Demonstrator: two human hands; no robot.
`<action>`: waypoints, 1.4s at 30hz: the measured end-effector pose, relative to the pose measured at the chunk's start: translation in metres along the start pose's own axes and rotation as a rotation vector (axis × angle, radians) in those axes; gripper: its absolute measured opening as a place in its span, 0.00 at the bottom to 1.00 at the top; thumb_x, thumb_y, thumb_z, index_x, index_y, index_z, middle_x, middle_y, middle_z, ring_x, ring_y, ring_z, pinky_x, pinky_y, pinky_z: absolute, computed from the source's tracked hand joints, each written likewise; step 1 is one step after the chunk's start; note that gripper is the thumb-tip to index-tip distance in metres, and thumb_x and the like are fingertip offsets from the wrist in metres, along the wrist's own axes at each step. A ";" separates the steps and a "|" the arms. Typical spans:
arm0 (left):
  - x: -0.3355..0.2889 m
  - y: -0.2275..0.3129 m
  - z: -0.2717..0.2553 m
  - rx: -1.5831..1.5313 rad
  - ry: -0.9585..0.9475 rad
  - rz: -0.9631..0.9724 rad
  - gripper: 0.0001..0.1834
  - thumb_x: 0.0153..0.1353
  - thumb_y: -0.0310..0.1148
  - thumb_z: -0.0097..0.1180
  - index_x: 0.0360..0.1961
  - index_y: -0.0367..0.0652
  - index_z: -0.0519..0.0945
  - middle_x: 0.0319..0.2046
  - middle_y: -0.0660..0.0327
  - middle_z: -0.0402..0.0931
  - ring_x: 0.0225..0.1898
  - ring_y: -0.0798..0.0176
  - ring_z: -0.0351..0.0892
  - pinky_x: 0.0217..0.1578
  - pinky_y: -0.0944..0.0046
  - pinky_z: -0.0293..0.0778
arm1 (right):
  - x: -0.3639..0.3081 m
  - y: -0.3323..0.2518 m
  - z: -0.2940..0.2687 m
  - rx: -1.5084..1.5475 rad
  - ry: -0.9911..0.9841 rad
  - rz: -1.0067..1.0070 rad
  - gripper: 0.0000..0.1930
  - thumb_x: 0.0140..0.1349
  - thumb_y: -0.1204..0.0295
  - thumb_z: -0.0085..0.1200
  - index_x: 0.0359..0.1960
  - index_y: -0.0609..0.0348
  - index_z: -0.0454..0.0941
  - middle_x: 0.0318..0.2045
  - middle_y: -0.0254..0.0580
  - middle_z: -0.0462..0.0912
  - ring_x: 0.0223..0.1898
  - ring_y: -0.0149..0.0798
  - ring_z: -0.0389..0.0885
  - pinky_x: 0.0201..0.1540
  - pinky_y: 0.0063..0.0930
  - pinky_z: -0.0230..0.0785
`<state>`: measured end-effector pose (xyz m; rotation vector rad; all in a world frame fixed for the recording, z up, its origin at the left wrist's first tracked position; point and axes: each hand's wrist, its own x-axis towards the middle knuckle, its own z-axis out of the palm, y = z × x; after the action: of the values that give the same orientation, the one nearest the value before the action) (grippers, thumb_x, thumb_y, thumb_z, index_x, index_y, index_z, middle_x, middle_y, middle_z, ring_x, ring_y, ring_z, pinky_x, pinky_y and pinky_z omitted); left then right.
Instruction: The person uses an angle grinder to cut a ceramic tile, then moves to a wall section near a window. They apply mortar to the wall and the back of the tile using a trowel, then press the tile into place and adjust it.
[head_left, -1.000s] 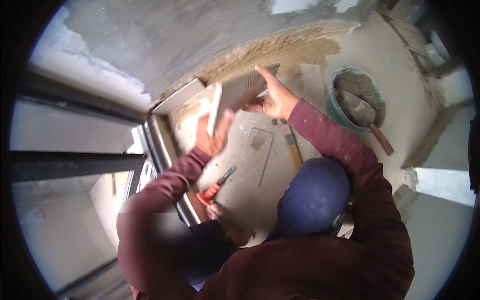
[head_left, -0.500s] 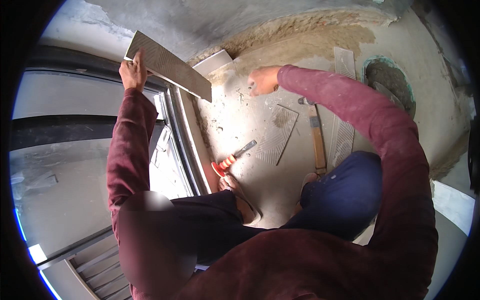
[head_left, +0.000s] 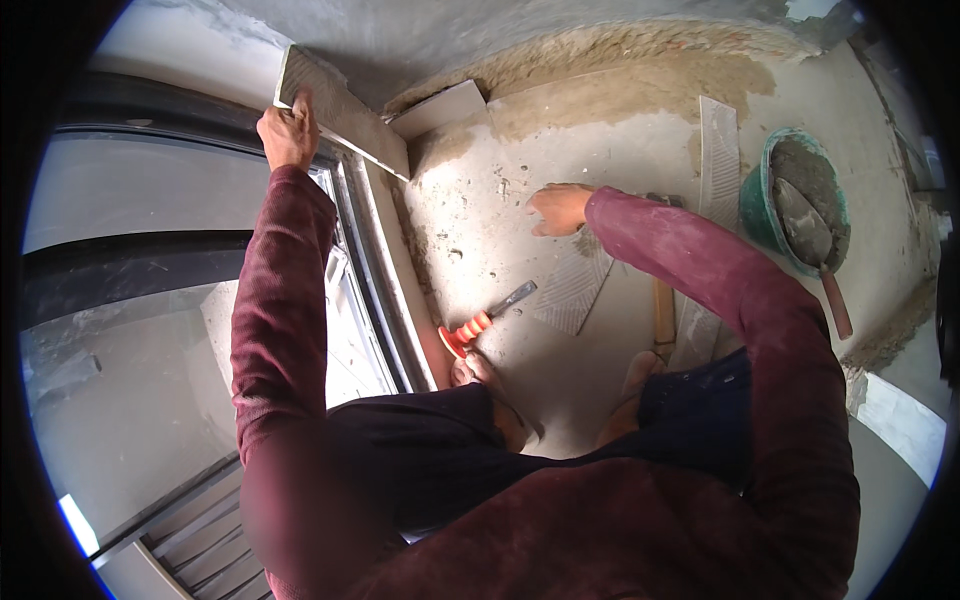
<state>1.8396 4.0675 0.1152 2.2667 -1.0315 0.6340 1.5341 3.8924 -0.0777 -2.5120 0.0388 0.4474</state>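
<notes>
My left hand [head_left: 288, 138] grips the left end of a narrow tile strip [head_left: 352, 122], its combed back facing me, up against the wall above the window frame. My right hand [head_left: 560, 209] hovers over the floor, fingers loosely spread and holding nothing. Below it lies a cut piece of tile [head_left: 574, 298] with a ridged back, partly covered by the hand and sleeve. Near my left foot rests a chisel [head_left: 486, 320] with an orange guarded grip. A hammer [head_left: 664, 312] lies partly hidden under my right forearm.
A long ridged tile strip [head_left: 719, 165] lies right of the hammer. Farther right stands a green bucket [head_left: 757, 214] of grey mortar with a trowel [head_left: 802, 222] in it. Another tile piece [head_left: 440, 108] leans at the wall's foot. The dark window frame [head_left: 150, 240] runs along my left.
The tile in my left hand has come closer to the wall, its ridged face now turned more edge-on. My right hand has moved lower in view, and the bucket and trowel show more fully.
</notes>
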 end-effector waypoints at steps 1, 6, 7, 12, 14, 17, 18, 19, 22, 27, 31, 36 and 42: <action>-0.001 0.003 0.001 -0.022 0.017 0.001 0.26 0.63 0.47 0.53 0.33 0.28 0.79 0.25 0.34 0.75 0.39 0.31 0.77 0.37 0.49 0.75 | 0.001 0.003 0.002 -0.002 -0.018 0.010 0.21 0.58 0.61 0.60 0.45 0.67 0.81 0.44 0.56 0.84 0.49 0.53 0.83 0.52 0.41 0.73; -0.003 0.004 0.004 0.015 0.016 -0.040 0.25 0.62 0.48 0.54 0.34 0.30 0.81 0.29 0.35 0.78 0.40 0.34 0.79 0.40 0.49 0.75 | -0.004 0.005 0.009 0.006 -0.067 0.024 0.21 0.57 0.60 0.59 0.46 0.66 0.80 0.45 0.59 0.83 0.50 0.55 0.82 0.54 0.43 0.73; -0.003 0.003 0.006 0.045 0.018 -0.050 0.25 0.62 0.48 0.55 0.34 0.30 0.81 0.30 0.35 0.78 0.40 0.34 0.80 0.40 0.50 0.75 | -0.007 0.006 0.012 -0.005 -0.068 0.019 0.22 0.58 0.59 0.58 0.45 0.67 0.81 0.44 0.60 0.83 0.49 0.55 0.82 0.53 0.44 0.73; -0.011 0.004 0.022 -0.076 0.018 -0.102 0.20 0.58 0.43 0.58 0.37 0.32 0.83 0.34 0.42 0.83 0.41 0.44 0.85 0.43 0.54 0.77 | -0.034 0.015 0.008 -0.116 -0.162 0.005 0.21 0.59 0.58 0.53 0.37 0.69 0.83 0.41 0.62 0.84 0.46 0.57 0.83 0.51 0.46 0.74; -0.014 -0.001 0.024 -0.136 -0.034 -0.134 0.19 0.56 0.41 0.59 0.38 0.32 0.83 0.35 0.44 0.84 0.41 0.47 0.86 0.44 0.56 0.77 | -0.057 0.025 -0.002 -0.138 -0.229 0.121 0.19 0.58 0.61 0.51 0.33 0.69 0.84 0.38 0.63 0.84 0.43 0.58 0.84 0.50 0.46 0.75; -0.015 -0.004 0.029 -0.211 -0.036 -0.096 0.19 0.54 0.39 0.60 0.39 0.31 0.82 0.35 0.46 0.85 0.40 0.48 0.86 0.44 0.56 0.77 | -0.094 0.057 -0.003 -0.171 -0.233 0.180 0.18 0.55 0.64 0.51 0.32 0.69 0.84 0.37 0.64 0.84 0.42 0.60 0.83 0.50 0.46 0.74; -0.012 -0.007 0.031 -0.215 -0.015 -0.059 0.19 0.54 0.39 0.60 0.38 0.31 0.82 0.35 0.46 0.85 0.40 0.48 0.86 0.43 0.57 0.77 | -0.108 0.069 -0.003 -0.169 -0.193 0.202 0.18 0.55 0.64 0.51 0.31 0.70 0.84 0.36 0.63 0.84 0.42 0.60 0.83 0.50 0.46 0.74; -0.010 -0.009 0.032 -0.212 0.003 -0.024 0.19 0.54 0.39 0.60 0.38 0.31 0.82 0.34 0.46 0.85 0.40 0.48 0.86 0.43 0.57 0.77 | -0.119 0.080 0.000 -0.187 -0.210 0.184 0.18 0.55 0.63 0.52 0.31 0.70 0.84 0.35 0.63 0.84 0.42 0.61 0.83 0.50 0.47 0.74; -0.009 -0.025 0.033 -0.199 0.047 0.016 0.19 0.54 0.39 0.60 0.38 0.32 0.82 0.33 0.46 0.84 0.39 0.47 0.86 0.43 0.57 0.77 | -0.130 0.097 0.008 -0.186 -0.228 0.174 0.17 0.56 0.63 0.52 0.30 0.69 0.84 0.34 0.62 0.83 0.41 0.61 0.82 0.50 0.47 0.73; -0.010 -0.047 0.028 -0.169 0.032 0.035 0.19 0.57 0.41 0.60 0.38 0.33 0.82 0.33 0.47 0.84 0.37 0.47 0.86 0.40 0.57 0.77 | -0.127 0.104 0.019 -0.237 -0.152 0.119 0.17 0.57 0.63 0.53 0.27 0.68 0.83 0.31 0.61 0.83 0.39 0.60 0.82 0.48 0.48 0.73; -0.011 -0.070 0.019 -0.174 0.066 0.023 0.19 0.58 0.41 0.61 0.40 0.34 0.82 0.36 0.49 0.84 0.39 0.52 0.85 0.43 0.58 0.75 | -0.131 0.101 0.017 -0.116 -0.122 0.150 0.16 0.58 0.64 0.53 0.24 0.68 0.83 0.29 0.60 0.83 0.38 0.60 0.82 0.46 0.48 0.74; -0.014 -0.059 0.021 -0.168 0.079 -0.041 0.20 0.58 0.40 0.63 0.42 0.32 0.82 0.39 0.52 0.84 0.41 0.55 0.83 0.45 0.60 0.75 | -0.137 0.123 0.036 -0.153 -0.104 0.081 0.16 0.57 0.64 0.54 0.25 0.68 0.82 0.27 0.59 0.82 0.35 0.60 0.82 0.43 0.48 0.75; -0.013 -0.058 0.026 -0.333 0.061 -0.087 0.20 0.58 0.32 0.62 0.49 0.31 0.78 0.46 0.53 0.80 0.47 0.58 0.80 0.50 0.61 0.72 | -0.142 0.114 0.044 -0.058 -0.025 0.181 0.15 0.55 0.64 0.56 0.25 0.67 0.82 0.31 0.61 0.83 0.39 0.60 0.83 0.44 0.46 0.76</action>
<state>1.8825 4.0887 0.0714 1.9776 -0.9274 0.4536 1.3724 3.8122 -0.1274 -2.5701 0.2480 0.5594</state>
